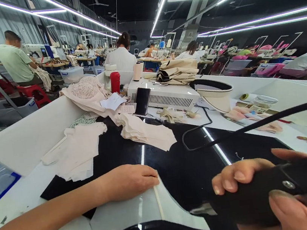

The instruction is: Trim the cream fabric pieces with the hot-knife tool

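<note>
My left hand (135,180) lies on a translucent white sheet piece (181,212) with curved edges, on the black glossy board (189,163). Its closed fingers pin the upper end of a narrow cream strip (159,205) that runs down across the sheet. At the right, my right hand (244,174) is wrapped around a thick black corded hand tool (245,197). A blurred, flat metal tip (204,210) sticks out of the tool beside the sheet's right end. Whether the tip touches the sheet, I cannot tell.
Stacks of pale pink cut fabric (146,129) lie behind my left hand, near a phone (143,101) leaning on a white vented box (164,92). The tool's black cord (257,125) arches over the right side. Co-workers sit farther back at sewing machines.
</note>
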`<move>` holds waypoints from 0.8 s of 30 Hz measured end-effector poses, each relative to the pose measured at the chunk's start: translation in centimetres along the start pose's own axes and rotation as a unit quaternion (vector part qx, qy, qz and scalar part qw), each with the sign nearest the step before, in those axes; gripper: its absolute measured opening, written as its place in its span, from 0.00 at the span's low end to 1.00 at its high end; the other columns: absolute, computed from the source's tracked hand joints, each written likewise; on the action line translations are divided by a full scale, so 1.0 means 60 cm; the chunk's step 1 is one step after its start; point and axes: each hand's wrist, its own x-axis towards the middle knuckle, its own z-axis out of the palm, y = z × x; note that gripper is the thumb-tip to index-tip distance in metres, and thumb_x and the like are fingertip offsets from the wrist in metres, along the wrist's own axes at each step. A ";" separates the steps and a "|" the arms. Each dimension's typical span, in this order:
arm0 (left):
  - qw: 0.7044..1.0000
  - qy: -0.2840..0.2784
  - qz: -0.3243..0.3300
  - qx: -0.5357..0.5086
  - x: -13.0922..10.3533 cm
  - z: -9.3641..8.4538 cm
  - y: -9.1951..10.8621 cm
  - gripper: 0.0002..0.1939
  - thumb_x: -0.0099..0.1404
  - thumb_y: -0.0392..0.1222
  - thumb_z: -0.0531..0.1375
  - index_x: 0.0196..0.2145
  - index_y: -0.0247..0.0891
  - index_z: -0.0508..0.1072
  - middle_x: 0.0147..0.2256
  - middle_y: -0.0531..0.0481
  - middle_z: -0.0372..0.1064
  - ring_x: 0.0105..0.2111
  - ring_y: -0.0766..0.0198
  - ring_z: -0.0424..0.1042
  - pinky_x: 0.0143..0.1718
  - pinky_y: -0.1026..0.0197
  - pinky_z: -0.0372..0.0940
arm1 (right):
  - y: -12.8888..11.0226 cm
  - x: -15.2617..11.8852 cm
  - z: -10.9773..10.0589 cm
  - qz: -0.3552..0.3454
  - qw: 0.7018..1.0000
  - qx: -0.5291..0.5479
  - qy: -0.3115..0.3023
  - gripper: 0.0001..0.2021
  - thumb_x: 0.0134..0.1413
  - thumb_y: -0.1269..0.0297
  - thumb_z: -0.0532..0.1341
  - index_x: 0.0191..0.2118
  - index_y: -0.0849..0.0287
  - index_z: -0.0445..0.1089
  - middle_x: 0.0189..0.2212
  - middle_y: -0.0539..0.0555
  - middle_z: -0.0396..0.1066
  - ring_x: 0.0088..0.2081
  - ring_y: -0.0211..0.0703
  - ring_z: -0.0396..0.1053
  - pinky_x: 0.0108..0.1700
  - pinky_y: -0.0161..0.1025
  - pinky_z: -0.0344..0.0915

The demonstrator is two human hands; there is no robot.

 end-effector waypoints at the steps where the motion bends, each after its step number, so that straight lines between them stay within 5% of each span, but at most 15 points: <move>1: 1.000 0.004 0.001 0.007 -0.001 0.003 0.001 0.11 0.82 0.29 0.58 0.53 0.36 0.80 0.55 0.41 0.82 0.57 0.56 0.82 0.54 0.61 0.79 | 0.003 0.008 0.007 -0.003 1.000 -0.001 0.006 0.25 0.51 0.51 0.82 0.53 0.42 0.79 0.28 0.46 0.69 0.27 0.46 0.68 0.23 0.43 0.74; 12: 0.999 0.004 0.002 0.044 0.000 0.014 0.010 0.13 0.82 0.26 0.57 0.55 0.36 0.78 0.57 0.44 0.82 0.58 0.59 0.82 0.51 0.65 0.77 | 0.082 0.058 0.072 -0.043 0.999 0.019 -0.025 0.22 0.56 0.53 0.81 0.50 0.48 0.74 0.30 0.43 0.71 0.27 0.40 0.72 0.27 0.38 0.74; 18: 0.999 0.029 0.013 0.035 0.000 0.011 0.015 0.12 0.81 0.26 0.57 0.54 0.32 0.78 0.55 0.43 0.82 0.56 0.57 0.82 0.49 0.64 0.79 | 0.083 0.052 0.085 -0.045 0.998 0.029 -0.026 0.19 0.57 0.56 0.78 0.47 0.47 0.71 0.29 0.42 0.71 0.27 0.39 0.72 0.27 0.36 0.71; 24: 0.999 0.021 0.003 0.025 -0.005 0.010 0.013 0.12 0.82 0.27 0.59 0.56 0.34 0.78 0.57 0.43 0.82 0.61 0.57 0.81 0.59 0.63 0.77 | 0.087 0.048 0.085 -0.048 0.998 0.039 -0.026 0.20 0.57 0.54 0.79 0.48 0.48 0.71 0.30 0.43 0.71 0.27 0.41 0.73 0.26 0.37 0.71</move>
